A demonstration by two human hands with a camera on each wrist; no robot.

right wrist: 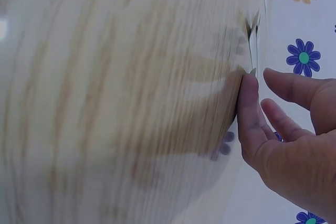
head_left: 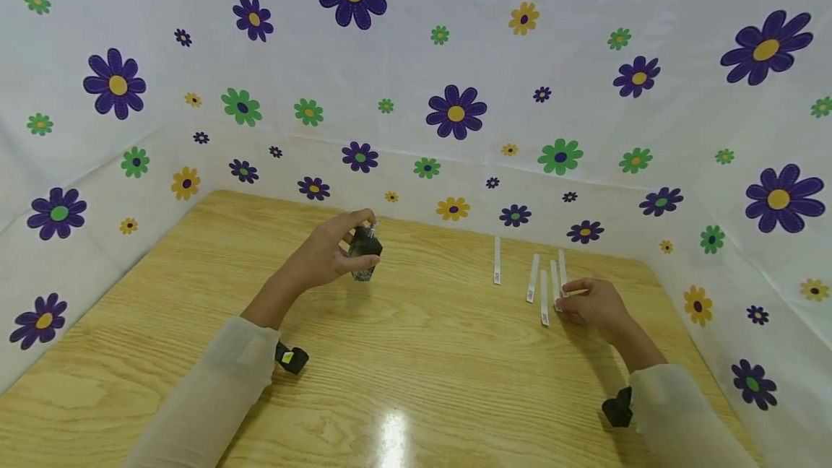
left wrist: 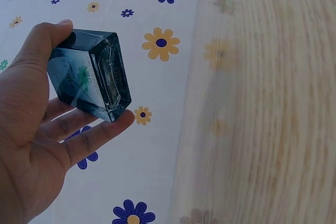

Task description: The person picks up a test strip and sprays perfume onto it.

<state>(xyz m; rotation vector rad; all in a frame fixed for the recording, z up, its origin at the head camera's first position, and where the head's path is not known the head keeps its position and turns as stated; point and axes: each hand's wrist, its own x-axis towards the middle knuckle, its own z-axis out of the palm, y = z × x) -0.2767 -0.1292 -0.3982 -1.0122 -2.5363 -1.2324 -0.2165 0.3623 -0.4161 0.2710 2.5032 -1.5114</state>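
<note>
My left hand [head_left: 323, 255] grips a perfume bottle [head_left: 365, 255] of dark bluish glass above the table. Its fingers and thumb sit around the bottle, one fingertip up at the spray top. In the left wrist view the bottle [left wrist: 89, 74] is tilted, with a pale label area on its face. On the right, my right hand [head_left: 596, 305] reaches down at the lower ends of several narrow white paper strips [head_left: 544, 298]. In the right wrist view the fingers [right wrist: 249, 114] are slightly bent, fingertips right at the tabletop, thumb apart from them.
A wooden table [head_left: 390, 352] spans the area under both hands. One paper strip [head_left: 497, 260] lies apart, left of the others. White cloth [head_left: 403, 63] with printed flowers rises behind and along both sides. Dark camera mounts [head_left: 617, 408] hang at both wrists.
</note>
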